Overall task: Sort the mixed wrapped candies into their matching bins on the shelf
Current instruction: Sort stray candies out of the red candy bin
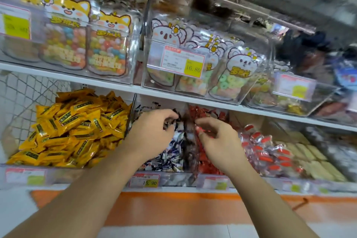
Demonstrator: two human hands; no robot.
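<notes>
**Ana:** Candies in dark blue-and-white crinkly wrappers [172, 150] fill the bin under the left hand [152, 131]. Its fingers curl down into that heap, tips buried near the far side, but I cannot tell whether they have hold of a piece or are only raking through.

**Ben:** And the right hand [218, 141]?

**Ana:** Thumb and forefinger look pinched together on something small and red, probably one of the red foil-wrapped candies [207, 162] lying just below its palm. The blur keeps me from being sure.

**Ben:** So what could go wrong?

**Ana:** The clear plastic divider [190, 141] stands right between the two sets of fingertips, which nearly meet over it. A piece let go there could land on the wrong side, judging by how close both heaps sit to that wall.

**Ben:** Anything else?

**Ana:** A thin pinch on slick foil may slip, and a dropped piece would vanish among lookalikes. Raking with curled fingers could also push blue pieces over the divider, or left of the knuckles into the yellow rectangular packets [73, 131], heaped high against the bin wall.

**Ben:** And to the right?

**Ana:** Beyond the right wrist lie clear packets with red oval labels [270, 154]. Red beside red: a hurried hand might mistake them.

**Ben:** Overhead?

**Ana:** The white shelf edge [135, 88] hangs above the fingertips; lifting quickly could knock the knuckles.
</notes>
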